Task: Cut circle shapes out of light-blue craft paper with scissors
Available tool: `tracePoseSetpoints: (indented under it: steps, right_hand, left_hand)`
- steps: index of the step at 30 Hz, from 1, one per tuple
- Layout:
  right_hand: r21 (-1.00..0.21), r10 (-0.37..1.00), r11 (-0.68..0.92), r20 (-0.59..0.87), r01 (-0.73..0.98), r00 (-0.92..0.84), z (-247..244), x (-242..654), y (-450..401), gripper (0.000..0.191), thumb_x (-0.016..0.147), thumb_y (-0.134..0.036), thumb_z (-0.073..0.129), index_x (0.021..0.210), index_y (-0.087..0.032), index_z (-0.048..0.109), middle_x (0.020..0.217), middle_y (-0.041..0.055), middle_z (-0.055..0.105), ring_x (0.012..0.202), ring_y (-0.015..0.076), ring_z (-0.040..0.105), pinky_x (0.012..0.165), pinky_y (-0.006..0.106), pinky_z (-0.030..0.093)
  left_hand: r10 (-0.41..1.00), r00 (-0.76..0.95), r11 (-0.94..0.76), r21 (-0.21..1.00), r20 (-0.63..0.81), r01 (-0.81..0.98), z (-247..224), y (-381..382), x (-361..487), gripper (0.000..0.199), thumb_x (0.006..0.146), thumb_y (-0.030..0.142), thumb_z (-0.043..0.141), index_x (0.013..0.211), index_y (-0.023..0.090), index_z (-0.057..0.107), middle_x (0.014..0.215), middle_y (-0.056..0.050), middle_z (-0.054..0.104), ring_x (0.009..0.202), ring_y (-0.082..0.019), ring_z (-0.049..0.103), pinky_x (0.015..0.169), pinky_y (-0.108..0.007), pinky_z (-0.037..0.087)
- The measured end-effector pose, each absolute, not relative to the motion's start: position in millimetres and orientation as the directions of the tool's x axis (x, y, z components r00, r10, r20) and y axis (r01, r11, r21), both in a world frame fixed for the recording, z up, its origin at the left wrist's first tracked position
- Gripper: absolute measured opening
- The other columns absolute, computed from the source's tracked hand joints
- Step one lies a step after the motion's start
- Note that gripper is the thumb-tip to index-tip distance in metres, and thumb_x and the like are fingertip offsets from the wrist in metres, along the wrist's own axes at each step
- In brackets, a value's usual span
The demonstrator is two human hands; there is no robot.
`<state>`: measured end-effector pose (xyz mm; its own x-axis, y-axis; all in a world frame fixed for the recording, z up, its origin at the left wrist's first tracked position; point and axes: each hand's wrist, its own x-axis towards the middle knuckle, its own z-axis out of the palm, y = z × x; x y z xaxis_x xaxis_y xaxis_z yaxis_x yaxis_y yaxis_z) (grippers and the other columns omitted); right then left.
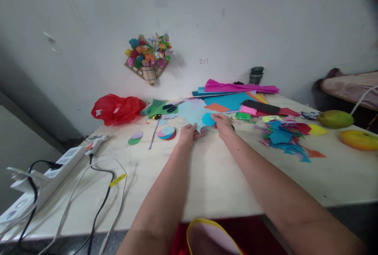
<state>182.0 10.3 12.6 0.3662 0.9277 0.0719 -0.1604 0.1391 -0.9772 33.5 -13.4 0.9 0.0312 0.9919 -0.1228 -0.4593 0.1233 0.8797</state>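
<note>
Blue disc (208,119) held over pale sheet (189,112).
Right hand (223,124) finger-pinches disc, left hand (187,135) sheet edge; any shift calls for steady fingers.

Holds bright-blue paper circle (208,119) over pale-blue paper sheet (189,110) with right hand (223,125); grips sheet's near edge with left hand (189,135). Has dark-handled scissors (171,107) beyond, near green paper (156,110).
</note>
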Motion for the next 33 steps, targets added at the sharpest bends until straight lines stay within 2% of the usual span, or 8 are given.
tracePoseSetpoints:
  steps: [3, 10, 17, 23, 33]
  right_hand:
    - [-0.971, 0.96, 0.127, 0.07, -0.202, 0.27, 16, 176, 4, 0.016, 0.069, -0.032, 0.075, 0.068, -0.019, 0.065, 0.049, -0.0028, 0.058, 0.039, 0.0124, 0.051, 0.036, 0.023, 0.034]
    - [-0.985, 0.989, 0.077, 0.056, -0.153, 0.133, 9, 173, 4, 0.022, 0.074, -0.032, 0.078, 0.067, -0.018, 0.062, 0.039, -0.006, 0.048, 0.03, 0.0077, 0.039, 0.031, 0.019, 0.025]
    - [-0.994, 0.996, 0.036, 0.028, -0.107, 0.08, 17, 169, -5, 0.021, 0.076, -0.021, 0.077, 0.064, -0.019, 0.059, 0.04, -0.0031, 0.055, 0.032, 0.0091, 0.046, 0.032, 0.018, 0.03]
    - [-0.996, 0.996, 0.044, 0.038, -0.08, 0.078, 21, 168, -9, 0.027, 0.074, -0.022, 0.08, 0.06, -0.019, 0.057, 0.036, -0.0055, 0.051, 0.028, 0.0063, 0.038, 0.03, 0.017, 0.025]
    - [-0.986, 0.992, -0.085, -0.097, -0.143, 0.084, 26, 168, -13, 0.022, 0.093, -0.01, 0.059, 0.073, -0.016, 0.061, 0.042, -0.0025, 0.057, 0.033, 0.0081, 0.048, 0.033, 0.017, 0.032]
  left_hand:
    - [0.99, 0.041, 0.139, 0.915, -0.133, -0.379, 1, -13, 33, 0.027, 0.086, 0.024, 0.077, 0.072, 0.015, 0.055, 0.059, -0.002, 0.06, 0.065, -0.017, 0.071, 0.069, -0.03, 0.062]
    - [0.989, 0.05, 0.146, 0.912, -0.137, -0.382, 4, -15, 33, 0.027, 0.087, 0.031, 0.074, 0.074, 0.015, 0.057, 0.061, -0.004, 0.062, 0.073, -0.023, 0.075, 0.07, -0.034, 0.063]
    - [0.985, 0.05, 0.17, 0.898, -0.164, -0.405, 8, -17, 32, 0.021, 0.09, 0.017, 0.067, 0.072, 0.014, 0.056, 0.063, -0.005, 0.063, 0.076, -0.023, 0.075, 0.074, -0.037, 0.065]
    - [0.987, 0.058, 0.162, 0.903, -0.152, -0.398, 9, -19, 32, 0.017, 0.081, 0.0, 0.062, 0.071, 0.013, 0.057, 0.065, -0.007, 0.066, 0.078, -0.024, 0.076, 0.082, -0.042, 0.064]
    - [0.986, 0.059, 0.166, 0.916, -0.156, -0.365, 11, -19, 31, 0.026, 0.087, 0.0, 0.052, 0.064, 0.012, 0.055, 0.056, -0.004, 0.061, 0.057, -0.016, 0.068, 0.077, -0.037, 0.063]
